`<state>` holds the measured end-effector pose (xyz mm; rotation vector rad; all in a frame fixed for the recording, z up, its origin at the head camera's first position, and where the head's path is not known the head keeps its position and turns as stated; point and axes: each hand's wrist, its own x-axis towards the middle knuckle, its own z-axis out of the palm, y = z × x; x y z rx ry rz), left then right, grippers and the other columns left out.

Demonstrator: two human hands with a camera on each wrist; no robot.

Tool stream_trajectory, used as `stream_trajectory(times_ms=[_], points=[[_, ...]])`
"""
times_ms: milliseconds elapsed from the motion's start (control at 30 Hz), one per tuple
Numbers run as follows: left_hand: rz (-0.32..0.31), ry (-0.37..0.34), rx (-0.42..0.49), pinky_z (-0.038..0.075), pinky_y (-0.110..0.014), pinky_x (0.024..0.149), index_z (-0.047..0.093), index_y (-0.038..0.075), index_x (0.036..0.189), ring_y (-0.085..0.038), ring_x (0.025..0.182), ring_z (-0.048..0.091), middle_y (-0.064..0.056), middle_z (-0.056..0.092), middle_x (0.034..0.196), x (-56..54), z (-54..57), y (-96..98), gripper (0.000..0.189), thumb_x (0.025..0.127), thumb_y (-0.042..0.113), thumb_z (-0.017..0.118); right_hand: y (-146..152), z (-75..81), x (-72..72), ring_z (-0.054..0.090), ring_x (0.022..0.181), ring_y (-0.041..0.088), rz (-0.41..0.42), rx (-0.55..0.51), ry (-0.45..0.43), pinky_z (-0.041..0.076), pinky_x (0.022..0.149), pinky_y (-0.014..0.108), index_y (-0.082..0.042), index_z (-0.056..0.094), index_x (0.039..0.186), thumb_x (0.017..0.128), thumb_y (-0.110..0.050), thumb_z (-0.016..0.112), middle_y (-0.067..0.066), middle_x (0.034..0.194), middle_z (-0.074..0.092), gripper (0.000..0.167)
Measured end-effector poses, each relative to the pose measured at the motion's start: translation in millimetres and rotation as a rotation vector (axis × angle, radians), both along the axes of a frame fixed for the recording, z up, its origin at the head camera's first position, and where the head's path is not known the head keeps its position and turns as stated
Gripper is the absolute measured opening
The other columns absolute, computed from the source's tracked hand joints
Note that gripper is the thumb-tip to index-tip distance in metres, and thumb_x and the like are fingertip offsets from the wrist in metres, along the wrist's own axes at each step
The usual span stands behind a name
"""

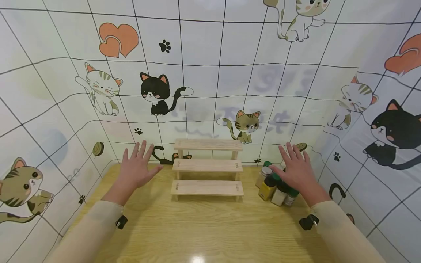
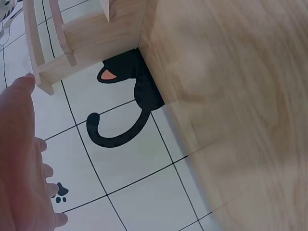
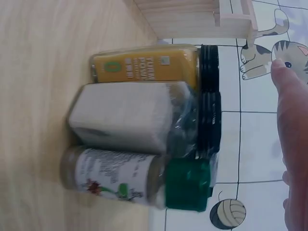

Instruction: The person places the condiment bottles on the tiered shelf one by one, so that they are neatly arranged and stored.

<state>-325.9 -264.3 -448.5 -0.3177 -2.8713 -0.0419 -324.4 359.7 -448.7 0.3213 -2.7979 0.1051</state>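
My left hand (image 1: pixel 136 171) is held over the table's left side, fingers spread and holding nothing. On the other side my right hand (image 1: pixel 298 174), likewise spread and bare, overlaps a group of spice jars in the head view. A yellow powder jar (image 3: pixel 144 65) with a black lid stands in that group. Beside it are a jar of whitish powder (image 3: pixel 122 115), also black-lidded, and a round spice bottle (image 3: pixel 115 175) with a green cap. Several more jars behind are partly hidden. Between the hands, a three-step wooden rack (image 1: pixel 208 165) stands with bare shelves.
The light wood table (image 1: pixel 197 223) meets a white wall covering (image 1: pixel 204 80) at the back and both sides, printed with black grid lines and cartoon cats. Small black devices sit on the left wrist (image 1: pixel 121 222) and right wrist (image 1: pixel 308 222).
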Motion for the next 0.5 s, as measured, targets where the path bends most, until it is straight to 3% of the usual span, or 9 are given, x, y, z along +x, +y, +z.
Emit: stream_trajectory(times_ms=[167,367,500], points=[[-0.031,0.005,0.025,0.011,-0.077,0.129,0.025,0.011,0.177,-0.048,0.167,0.013,-0.024,0.011,0.183,10.1,-6.7,9.0,0.101,0.106,0.077,0.051,10.0,-8.7,15.9,0.013,0.166,0.049,0.012,-0.023,0.029,0.013,0.127,0.078,-0.013,0.016,0.179,0.106,-0.069,0.06,0.025,0.182,0.012,0.101],[-0.055,0.018,0.065,0.018,-0.077,0.127,0.028,0.011,0.176,-0.049,0.165,0.019,-0.023,0.017,0.182,16.8,-23.2,14.1,0.102,0.103,0.075,0.06,14.8,-14.5,31.3,0.017,0.164,0.052,0.019,-0.035,0.055,0.017,0.126,0.077,-0.009,0.025,0.176,0.106,-0.067,0.063,0.024,0.182,0.013,0.099],[-0.076,0.019,0.13,0.023,-0.076,0.126,0.036,0.006,0.172,-0.05,0.161,0.028,-0.027,0.028,0.177,22.1,-36.2,18.6,0.104,0.098,0.07,0.071,17.3,-20.7,42.5,0.027,0.157,0.057,0.024,-0.081,0.08,0.024,0.12,0.08,-0.004,0.031,0.173,0.106,-0.06,0.068,0.031,0.175,0.027,0.095]])
